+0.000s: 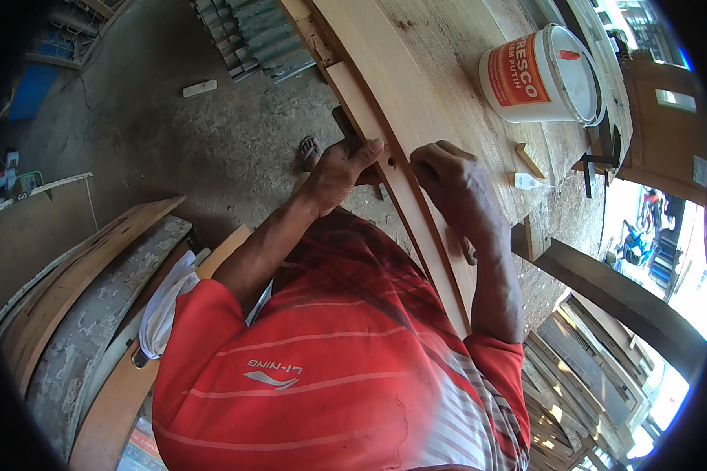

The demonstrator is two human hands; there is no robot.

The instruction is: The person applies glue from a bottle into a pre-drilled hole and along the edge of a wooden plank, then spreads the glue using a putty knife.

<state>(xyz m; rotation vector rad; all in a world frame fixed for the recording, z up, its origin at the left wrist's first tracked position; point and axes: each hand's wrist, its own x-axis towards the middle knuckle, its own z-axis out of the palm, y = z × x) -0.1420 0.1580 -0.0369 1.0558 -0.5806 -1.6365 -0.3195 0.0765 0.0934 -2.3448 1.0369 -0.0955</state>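
Observation:
A long narrow wooden strip (420, 212) runs along the near edge of a wide wooden board (440, 86), with a small dark hole in it between my hands. My left hand (339, 177) grips the strip's edge, thumb on top and fingers curled underneath. Just beyond those fingers a dark block-like piece (342, 122) sticks out from the edge. My right hand (452, 174) is closed with its knuckles up, right beside the strip over the board. What its fingers hold, if anything, is hidden. A rounded wooden end (469, 251) shows beside my right forearm.
A white lidded bucket (518, 78) stands on the board at the right. Near it lie a small white bottle (529, 181) and a wood offcut (531, 160). Planks (94, 275) lean at the left; stacked lumber (581, 369) lies lower right. Corrugated sheets (251, 35) rest on the floor.

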